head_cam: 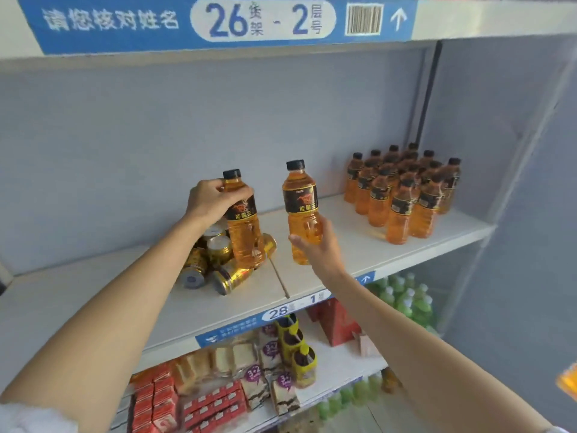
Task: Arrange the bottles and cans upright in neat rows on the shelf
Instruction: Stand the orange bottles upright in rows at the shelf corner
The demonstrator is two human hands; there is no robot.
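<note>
My left hand (212, 201) grips the upper part of an orange drink bottle (243, 232) with a black cap and black label, standing upright among a heap of gold cans (218, 264) that lie tumbled on the white shelf (343, 254). My right hand (318, 245) holds a second orange bottle (301, 201) upright by its lower half, lifted above the shelf's middle. At the shelf's right end, several matching bottles (402, 192) stand upright in neat rows.
A blue numbered label strip (287, 310) runs along the shelf's front edge. Below it are snack packs (218, 360), yellow-wrapped bottles (296, 345), a red box (337, 323) and green bottles (406, 298). Another shelf (218, 23) hangs overhead. The left part of the middle shelf is bare.
</note>
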